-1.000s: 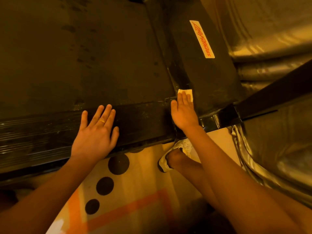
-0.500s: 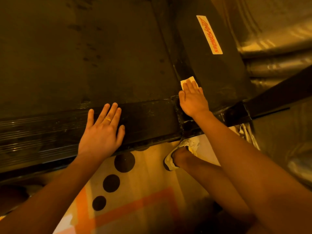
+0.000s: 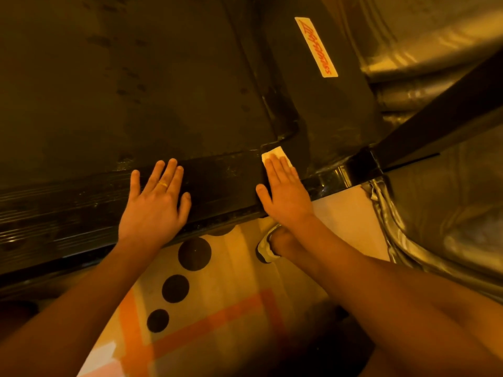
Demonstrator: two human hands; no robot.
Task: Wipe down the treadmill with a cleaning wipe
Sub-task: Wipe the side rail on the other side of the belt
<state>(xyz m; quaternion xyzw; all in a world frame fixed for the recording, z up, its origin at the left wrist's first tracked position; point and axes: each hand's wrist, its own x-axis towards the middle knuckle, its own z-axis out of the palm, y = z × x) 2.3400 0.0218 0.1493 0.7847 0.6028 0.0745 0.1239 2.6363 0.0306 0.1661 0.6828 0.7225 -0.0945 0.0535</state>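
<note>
The black treadmill fills the upper view: its dark belt point(image 3: 136, 77), a black side rail point(image 3: 226, 175) running left to right, and a motor cover point(image 3: 326, 110) with a pale label point(image 3: 317, 47). My right hand point(image 3: 285, 191) lies flat with straight fingers on a white cleaning wipe point(image 3: 275, 153), pressing it onto the rail where it meets the cover. Only the wipe's far corner shows past my fingertips. My left hand point(image 3: 155, 205), wearing a ring, rests flat on the rail to the left, holding nothing.
A black upright bar point(image 3: 449, 118) crosses diagonally at the right. Shiny silver sheeting point(image 3: 449, 213) lies at the right and top right. Below the rail is a floor mat point(image 3: 217, 308) with dark dots and orange stripes. My shoe point(image 3: 265, 247) stands on it.
My right hand has slid the wipe back from the motor cover's corner toward me along the rail end. My left hand stays flat on the rail.
</note>
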